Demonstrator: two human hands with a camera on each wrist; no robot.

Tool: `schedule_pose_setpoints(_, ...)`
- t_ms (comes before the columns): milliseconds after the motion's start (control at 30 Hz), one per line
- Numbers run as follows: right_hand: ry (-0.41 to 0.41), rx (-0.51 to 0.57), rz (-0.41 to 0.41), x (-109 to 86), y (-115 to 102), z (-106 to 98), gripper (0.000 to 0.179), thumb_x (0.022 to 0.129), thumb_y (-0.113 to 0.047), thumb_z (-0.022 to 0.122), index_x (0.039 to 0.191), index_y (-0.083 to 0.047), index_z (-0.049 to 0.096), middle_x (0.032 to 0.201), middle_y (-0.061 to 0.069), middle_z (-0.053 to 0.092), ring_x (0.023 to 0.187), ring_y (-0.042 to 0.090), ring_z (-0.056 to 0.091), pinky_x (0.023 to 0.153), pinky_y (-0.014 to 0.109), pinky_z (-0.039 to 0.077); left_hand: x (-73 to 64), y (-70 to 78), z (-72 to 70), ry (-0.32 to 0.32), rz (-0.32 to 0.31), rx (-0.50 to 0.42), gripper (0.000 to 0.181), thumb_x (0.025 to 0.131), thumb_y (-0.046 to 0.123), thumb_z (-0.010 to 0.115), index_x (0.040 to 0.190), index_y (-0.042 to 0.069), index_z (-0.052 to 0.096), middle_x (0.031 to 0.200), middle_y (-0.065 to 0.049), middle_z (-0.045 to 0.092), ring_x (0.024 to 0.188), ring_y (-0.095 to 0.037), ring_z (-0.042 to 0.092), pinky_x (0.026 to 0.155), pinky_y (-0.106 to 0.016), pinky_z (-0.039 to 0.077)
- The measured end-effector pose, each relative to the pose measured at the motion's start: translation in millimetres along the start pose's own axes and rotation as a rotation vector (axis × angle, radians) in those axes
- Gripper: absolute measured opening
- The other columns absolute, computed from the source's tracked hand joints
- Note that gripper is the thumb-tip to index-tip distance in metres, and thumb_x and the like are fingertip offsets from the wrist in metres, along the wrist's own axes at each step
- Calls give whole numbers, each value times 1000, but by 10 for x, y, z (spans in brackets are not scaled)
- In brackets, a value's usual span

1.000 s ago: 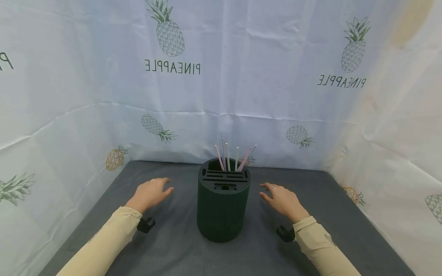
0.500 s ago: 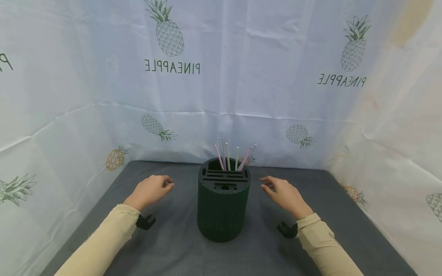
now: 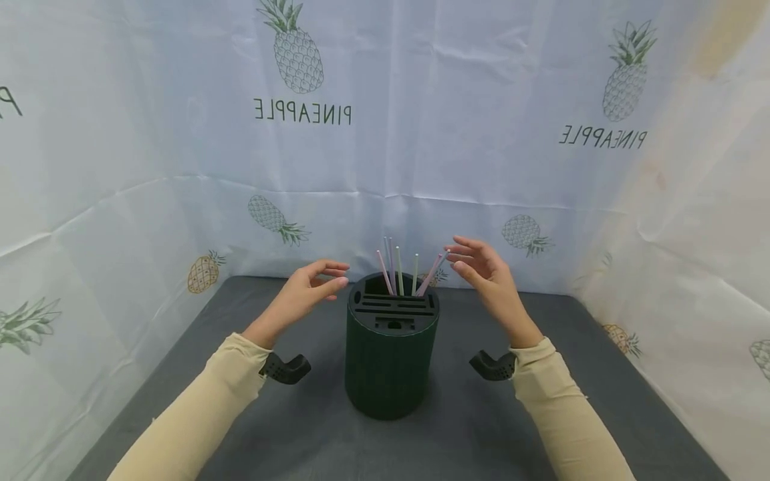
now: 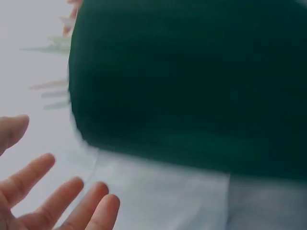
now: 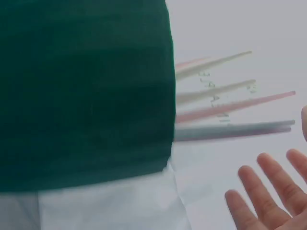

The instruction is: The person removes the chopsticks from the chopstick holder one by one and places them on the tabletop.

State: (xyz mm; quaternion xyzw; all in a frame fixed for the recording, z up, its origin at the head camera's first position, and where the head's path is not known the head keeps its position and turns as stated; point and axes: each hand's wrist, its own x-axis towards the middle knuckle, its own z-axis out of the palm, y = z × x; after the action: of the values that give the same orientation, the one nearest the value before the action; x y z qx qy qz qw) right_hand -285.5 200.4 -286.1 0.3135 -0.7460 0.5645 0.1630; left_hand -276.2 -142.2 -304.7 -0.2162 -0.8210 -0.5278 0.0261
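A dark green, round knife block (image 3: 390, 361) stands upright on the table, its black top cut with slots and a larger opening at the back. Several slim pastel sticks (image 3: 398, 270) in pink, green and bluish tones rise from that opening. To the left of the block's rim my left hand (image 3: 303, 294) hovers with fingers spread, holding nothing. My right hand (image 3: 490, 284) is raised at the right, its fingertips close by the tips of the rightmost sticks (image 5: 235, 128). Both wrist views show loosely spread fingers beside the block's green wall (image 4: 192, 86), with nothing gripped.
A dark grey cloth covers the table (image 3: 252, 414). White curtain (image 3: 373, 153) printed with pineapples encloses the back and both sides. A black wrist camera mount (image 3: 287, 369) juts from the left sleeve, and another mount (image 3: 493, 366) from the right one.
Both hands have risen from beside the block toward its top, moving forward and, for the left, inward. Their fingers have spread apart. The block and sticks have stayed in place.
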Motion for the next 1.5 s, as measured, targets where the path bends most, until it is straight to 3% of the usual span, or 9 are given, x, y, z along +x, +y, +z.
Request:
schedule_pose_setpoints(133,0,117,-33,42,42,79,43,95,-1,59,136,-9,52,125,-3,62,114,9,61,93,23,53,18,4,138,-10,-42,-190,43,96,27,62,134,9,54,133,-17,52,118,-31,56,96,-45,53)
schedule_pose_setpoints(300,-13,164,-37,38,108,140,37,92,2,62,128,-7,57,119,-4,66,109,11,65,89,26,56,27,-44,217,11,-85,-266,43,94,24,65,131,5,55,132,-18,55,117,-28,58,100,-45,50)
schedule_pose_setpoints(567,-43,205,3,29,153,170,22,93,-2,61,115,-5,60,113,2,68,99,11,68,86,31,58,22,-68,247,5,-116,-264,43,91,21,69,130,6,58,132,-15,56,117,-25,57,102,-44,49)
schedule_pose_setpoints(800,-24,198,52,28,159,190,19,93,-2,61,111,-9,61,105,-7,68,95,9,69,83,30,59,20,-75,253,0,-141,-261,43,91,19,69,129,5,58,129,-14,58,115,-24,57,102,-44,48)
schedule_pose_setpoints(1033,-7,212,81,33,174,197,19,93,-2,62,106,-16,61,102,-8,68,94,7,68,83,31,59,21,-75,250,-4,-148,-274,43,90,20,70,129,5,59,128,-13,58,116,-25,57,104,-48,46)
schedule_pose_setpoints(1267,-15,217,74,49,184,205,16,93,-3,63,103,-15,60,101,-7,68,94,8,68,83,33,59,22,-78,246,-8,-145,-277,42,90,21,70,128,5,59,127,-13,58,115,-24,57,105,-50,44)
schedule_pose_setpoints(1500,-32,233,62,80,180,218,11,92,-2,63,98,-11,59,102,-3,67,96,11,68,83,34,59,25,-89,244,-13,-147,-274,42,90,21,70,128,5,60,126,-12,59,113,-22,58,102,-43,48)
